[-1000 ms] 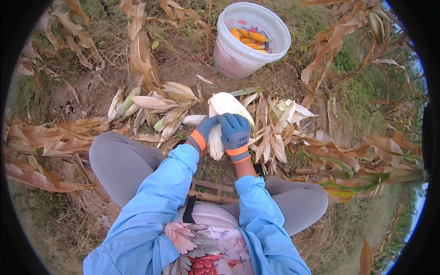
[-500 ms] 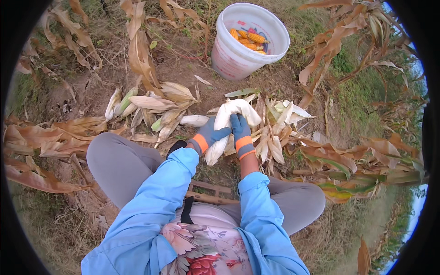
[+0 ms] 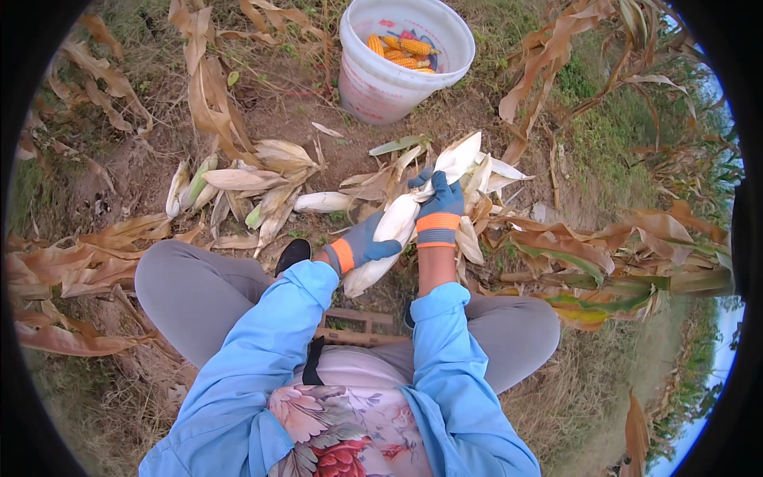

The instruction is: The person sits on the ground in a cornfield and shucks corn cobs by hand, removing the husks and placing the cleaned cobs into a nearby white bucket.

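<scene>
Blue gloved fingers (image 3: 443,195), curled round husk (image 3: 397,222)

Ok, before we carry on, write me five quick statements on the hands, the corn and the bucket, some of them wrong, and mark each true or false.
1. The left hand and right hand are both on pale corn husk. True.
2. Yellow cobs lie inside the white bucket. True.
3. The bucket rests on the person's lap. False: it stands on the ground beyond the hands.
4. Yellow kernels show between the hands. False: only pale husk shows there.
5. Both hands are gloved. True.
</scene>
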`<state>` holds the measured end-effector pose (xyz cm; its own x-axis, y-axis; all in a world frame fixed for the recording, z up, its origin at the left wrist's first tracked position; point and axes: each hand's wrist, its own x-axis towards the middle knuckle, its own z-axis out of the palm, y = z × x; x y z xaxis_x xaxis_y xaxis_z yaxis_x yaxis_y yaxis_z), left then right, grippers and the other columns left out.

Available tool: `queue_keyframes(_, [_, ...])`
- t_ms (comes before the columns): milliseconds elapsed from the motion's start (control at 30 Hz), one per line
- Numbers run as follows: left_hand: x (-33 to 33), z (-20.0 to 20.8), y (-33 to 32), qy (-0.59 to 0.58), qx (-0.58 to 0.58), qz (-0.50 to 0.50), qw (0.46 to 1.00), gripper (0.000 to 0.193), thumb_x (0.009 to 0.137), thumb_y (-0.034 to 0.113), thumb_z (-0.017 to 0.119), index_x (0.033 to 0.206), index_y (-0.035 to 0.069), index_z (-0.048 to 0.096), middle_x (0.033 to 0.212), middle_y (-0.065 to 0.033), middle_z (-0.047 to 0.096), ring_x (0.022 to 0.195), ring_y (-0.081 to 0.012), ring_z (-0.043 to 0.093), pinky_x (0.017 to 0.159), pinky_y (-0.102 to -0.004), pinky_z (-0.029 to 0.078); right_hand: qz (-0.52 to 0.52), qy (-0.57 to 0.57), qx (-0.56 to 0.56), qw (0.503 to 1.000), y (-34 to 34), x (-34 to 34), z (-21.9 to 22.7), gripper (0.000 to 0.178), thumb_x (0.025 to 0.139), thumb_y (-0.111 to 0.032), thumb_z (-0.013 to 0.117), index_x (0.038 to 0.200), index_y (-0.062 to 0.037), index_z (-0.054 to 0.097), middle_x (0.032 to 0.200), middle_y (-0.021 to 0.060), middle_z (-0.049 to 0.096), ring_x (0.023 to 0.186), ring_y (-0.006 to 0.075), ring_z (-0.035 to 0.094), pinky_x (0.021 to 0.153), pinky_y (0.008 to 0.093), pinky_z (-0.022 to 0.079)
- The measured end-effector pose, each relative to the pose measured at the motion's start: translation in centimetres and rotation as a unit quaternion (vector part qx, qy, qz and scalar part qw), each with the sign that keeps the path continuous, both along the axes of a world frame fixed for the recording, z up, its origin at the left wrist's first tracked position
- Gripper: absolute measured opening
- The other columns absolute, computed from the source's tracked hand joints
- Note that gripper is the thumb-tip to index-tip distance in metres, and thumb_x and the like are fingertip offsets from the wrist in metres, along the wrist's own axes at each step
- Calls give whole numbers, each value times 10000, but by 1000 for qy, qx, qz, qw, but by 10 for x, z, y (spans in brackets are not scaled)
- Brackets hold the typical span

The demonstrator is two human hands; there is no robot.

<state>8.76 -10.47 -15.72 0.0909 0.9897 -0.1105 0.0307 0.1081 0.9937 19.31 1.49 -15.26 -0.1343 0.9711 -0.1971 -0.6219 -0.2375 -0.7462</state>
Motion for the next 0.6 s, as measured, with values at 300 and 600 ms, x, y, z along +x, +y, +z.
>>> queue_keyframes(300, [-9,-38,-1,-107,-4,-24,994,721,667,331,643,1247,-1,371,1163,-116,481,1059,-192,442,924,-326,334,-40,169,-118,978,1,-1,-13,201,864,-173,495,962,3,494,625,40,471,519,193,444,675,430,452])
queue_keyframes(600, [9,-39,-14,-392,-96,1,915,735,688,290,661,1288,26,331,1196,-110,463,1055,-206,468,914,-325,360,-33,163,-79,983,-2,-7,-6,248,880,-193,468,1018,12,480,573,4,409,479,156,358,691,403,417])
